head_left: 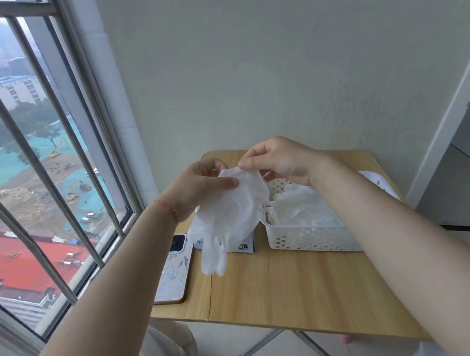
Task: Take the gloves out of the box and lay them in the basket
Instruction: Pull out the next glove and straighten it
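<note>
Head view: a person stands at a small wooden table (289,285) by a window, both hands raised above it.
Step in hand: one white glove (230,215) is out of the box (245,245) and held up in the air by its cuff; it has not yet gone into the basket (307,238).
Glove: it hangs limp with its fingers pointing down, above the box and just left of the basket, hiding most of the box.
Left hand (198,183): pinches the left side of the cuff between thumb and fingers, wrist bent inward, a thin red string around the wrist.
Right hand (280,162): pinches the right side of the cuff with thumb and forefinger, the other fingers curled; it sits over the far left part of the basket.
Hands together: close, side by side, both clamped on the same cuff edge.
Basket: white, perforated, on the table right of the box, with crumpled white gloves already inside.
Box: only its front edge shows under the glove, marked XL.
Next move: likely a short carry to the right and a lowering so the glove lies flat on the pile; the thin floppy material may fold or cling, so both pinches should let go only once it rests.
Nearby: a phone (174,270) lies on the table left of the box.
</note>
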Tool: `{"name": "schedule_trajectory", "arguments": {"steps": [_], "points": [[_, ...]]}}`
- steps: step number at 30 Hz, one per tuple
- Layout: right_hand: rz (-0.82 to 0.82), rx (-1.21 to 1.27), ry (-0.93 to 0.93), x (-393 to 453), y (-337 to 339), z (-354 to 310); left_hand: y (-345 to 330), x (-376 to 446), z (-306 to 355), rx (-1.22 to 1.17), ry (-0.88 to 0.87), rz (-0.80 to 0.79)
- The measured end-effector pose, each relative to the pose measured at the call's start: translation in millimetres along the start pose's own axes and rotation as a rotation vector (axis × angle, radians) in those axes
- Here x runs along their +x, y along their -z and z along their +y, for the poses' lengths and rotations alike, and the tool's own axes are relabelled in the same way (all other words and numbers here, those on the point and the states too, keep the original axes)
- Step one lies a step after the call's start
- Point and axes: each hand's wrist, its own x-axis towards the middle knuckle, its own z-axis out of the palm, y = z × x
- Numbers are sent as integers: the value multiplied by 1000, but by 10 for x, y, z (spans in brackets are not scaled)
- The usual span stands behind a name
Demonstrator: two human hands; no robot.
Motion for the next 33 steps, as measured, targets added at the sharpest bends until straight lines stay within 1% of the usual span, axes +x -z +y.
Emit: {"name": "schedule_trajectory", "arguments": {"steps": [2, 6, 8, 11, 16, 20, 23, 25, 27, 30, 31, 32, 33], "points": [[21, 6, 18, 0, 1, -31, 16, 16, -54, 7, -2, 42], [-34, -86, -18, 8, 11, -15, 62, 31, -118, -42, -14, 122], [-1, -115, -27, 18, 20, -5, 87, 36, -145, -40, -6, 127], [99, -83, -8, 26, 6, -18, 113, 27, -176, -28, 33, 84], [236, -34, 16, 56, -84, -132, 185, -23, -193, 66, 136, -92], [332, -100, 32, 80, -134, -200, 261, -57, -237, 185, 210, -132], [396, -90, 8, 92, -150, -203, 357, -90, -267, 147, 265, -134], [421, -33, -44, 104, -138, -185, 421, -87, -313, 49, 240, -81], [423, 42, -103, 103, -129, -158, 445, -52, -321, -102, 200, -11], [422, 200, -204, 87, -64, -60, 327, 90, -239, -263, 213, 114], [435, 231, -249, 70, -14, -5, 247, 172, -221, -250, 244, 171], [442, 246, -287, 56, 28, 49, 178, 254, -216, -189, 266, 240], [447, 254, -321, 20, 82, 107, 90, 356, -222, -70, 267, 304]]}}
